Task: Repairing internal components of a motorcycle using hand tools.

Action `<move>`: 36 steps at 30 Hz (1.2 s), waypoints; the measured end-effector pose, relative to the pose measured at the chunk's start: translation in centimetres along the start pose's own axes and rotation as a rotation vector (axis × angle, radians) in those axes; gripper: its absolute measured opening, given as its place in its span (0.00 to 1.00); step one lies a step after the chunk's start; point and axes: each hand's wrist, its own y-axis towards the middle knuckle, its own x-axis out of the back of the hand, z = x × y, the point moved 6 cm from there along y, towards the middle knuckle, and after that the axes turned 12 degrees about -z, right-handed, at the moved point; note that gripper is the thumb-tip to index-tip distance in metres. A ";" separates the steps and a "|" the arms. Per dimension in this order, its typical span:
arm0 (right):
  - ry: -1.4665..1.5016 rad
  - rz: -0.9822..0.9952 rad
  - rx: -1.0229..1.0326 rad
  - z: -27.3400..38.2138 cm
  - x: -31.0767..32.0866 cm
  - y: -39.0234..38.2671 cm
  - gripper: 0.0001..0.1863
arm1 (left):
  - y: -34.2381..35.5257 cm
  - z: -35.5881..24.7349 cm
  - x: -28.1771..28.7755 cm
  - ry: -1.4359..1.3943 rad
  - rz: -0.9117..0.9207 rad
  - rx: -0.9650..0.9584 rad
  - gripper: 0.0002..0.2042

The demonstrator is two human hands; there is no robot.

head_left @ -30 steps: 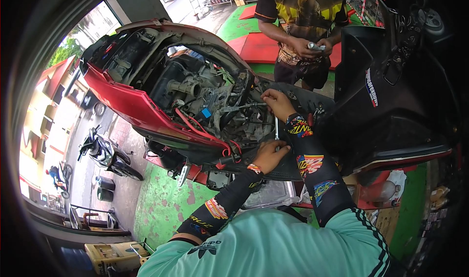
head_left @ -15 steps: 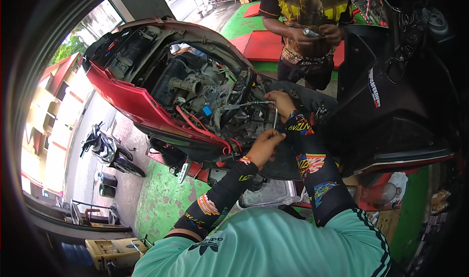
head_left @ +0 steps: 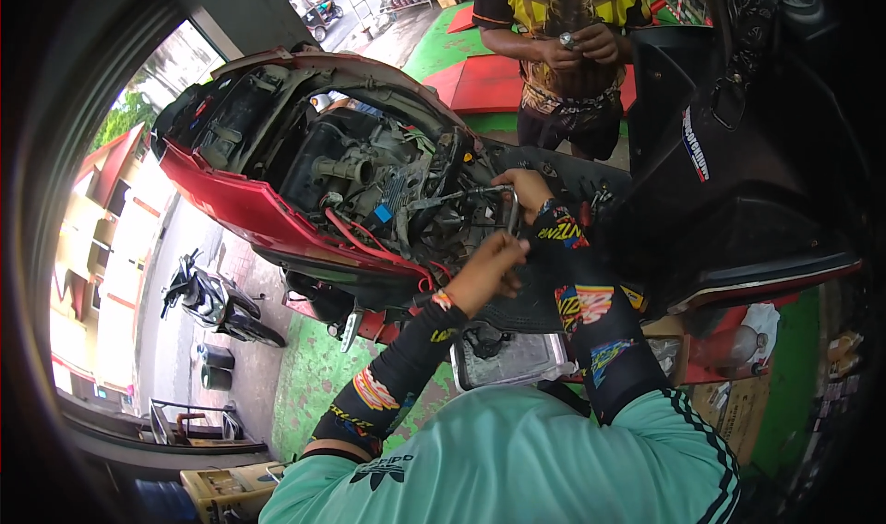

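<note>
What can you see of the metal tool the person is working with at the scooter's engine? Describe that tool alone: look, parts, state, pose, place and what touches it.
The metal tool looks like a slim, silvery steel bar, bare and shiny. It stands roughly upright between the two hands, over the exposed engine of the red scooter. The right hand grips its upper end; the left hand closes around its lower end. A thin rod-like part seems to run leftward from its top toward the engine. Its tip and exact type cannot be made out.

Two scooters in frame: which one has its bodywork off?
The red scooter under the left hand and right hand: its engine and wiring lie exposed. The dark motorbike parked out on the street has its panels on.
</note>
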 end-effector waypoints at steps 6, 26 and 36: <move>-0.111 0.074 0.563 5.3 -2.2 -4.2 0.12 | 0.3 4.1 0.0 0.143 0.006 -0.254 0.14; -0.176 0.106 0.384 5.7 -4.5 -2.9 0.14 | -3.9 -1.9 2.2 -0.121 -0.191 -0.509 0.15; 0.050 0.169 0.044 3.8 -4.5 -3.4 0.21 | -2.3 -10.8 2.9 -0.131 -0.197 -0.716 0.25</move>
